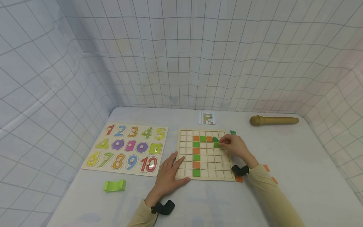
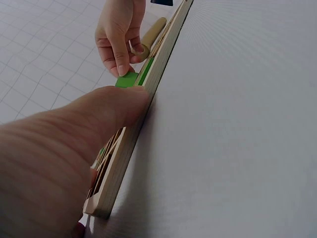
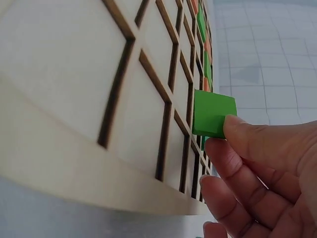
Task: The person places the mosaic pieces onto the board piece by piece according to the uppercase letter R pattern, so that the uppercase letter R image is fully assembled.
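My right hand [image 1: 235, 145] pinches a green square tile [image 3: 214, 113] between thumb and fingers, close over the upper right of a wooden grid board [image 1: 204, 157]. Just behind that tile sits a dark green quarter-round piece [image 1: 216, 139]. Orange and green square tiles make a column [image 1: 196, 157] down the board and a short row along its top. My left hand [image 1: 168, 178] rests at the board's lower left corner, its fingers spread. In the left wrist view the left thumb [image 2: 119, 104] lies against the board's side edge.
A small pattern card [image 1: 207, 118] lies behind the board. To the left is a number and shape puzzle [image 1: 124, 154], with a light green block [image 1: 114, 185] in front. Orange pieces [image 1: 239, 179] and a green piece [image 1: 233, 132] lie right of the board; a wooden stick [image 1: 278, 120] lies farther back.
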Tool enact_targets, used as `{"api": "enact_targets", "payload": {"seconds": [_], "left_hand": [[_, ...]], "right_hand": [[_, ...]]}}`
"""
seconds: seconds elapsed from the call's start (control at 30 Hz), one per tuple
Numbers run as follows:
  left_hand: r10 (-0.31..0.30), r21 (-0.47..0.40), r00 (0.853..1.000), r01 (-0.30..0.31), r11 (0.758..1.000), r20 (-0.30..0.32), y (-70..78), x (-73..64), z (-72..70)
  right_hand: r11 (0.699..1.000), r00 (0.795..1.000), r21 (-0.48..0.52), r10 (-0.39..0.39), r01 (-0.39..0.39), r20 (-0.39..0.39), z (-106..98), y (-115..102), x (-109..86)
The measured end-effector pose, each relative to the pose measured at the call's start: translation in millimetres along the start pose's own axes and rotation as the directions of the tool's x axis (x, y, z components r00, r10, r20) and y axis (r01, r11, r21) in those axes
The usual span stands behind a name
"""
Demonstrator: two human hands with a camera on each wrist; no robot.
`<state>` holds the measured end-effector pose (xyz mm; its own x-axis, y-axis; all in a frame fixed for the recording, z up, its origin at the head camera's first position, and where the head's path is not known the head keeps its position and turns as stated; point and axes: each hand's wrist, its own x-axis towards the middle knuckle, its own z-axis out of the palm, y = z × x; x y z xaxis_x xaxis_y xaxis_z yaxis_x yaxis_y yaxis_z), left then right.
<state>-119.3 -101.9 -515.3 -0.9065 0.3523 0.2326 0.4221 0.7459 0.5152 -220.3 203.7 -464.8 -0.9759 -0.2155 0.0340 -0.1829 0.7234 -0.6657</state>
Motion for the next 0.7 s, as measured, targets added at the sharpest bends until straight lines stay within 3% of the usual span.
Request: {"api": "enact_targets", "payload": {"seconds": [0.7], "left_hand": [[-0.008, -0.008, 1.000, 0.008, 1.000, 0.002, -0.8, 0.2, 1.0]], "right_hand": [[0.996, 1.000, -0.082, 0.022, -0.021, 0.008, 0.3, -1.4, 6.2]]}}
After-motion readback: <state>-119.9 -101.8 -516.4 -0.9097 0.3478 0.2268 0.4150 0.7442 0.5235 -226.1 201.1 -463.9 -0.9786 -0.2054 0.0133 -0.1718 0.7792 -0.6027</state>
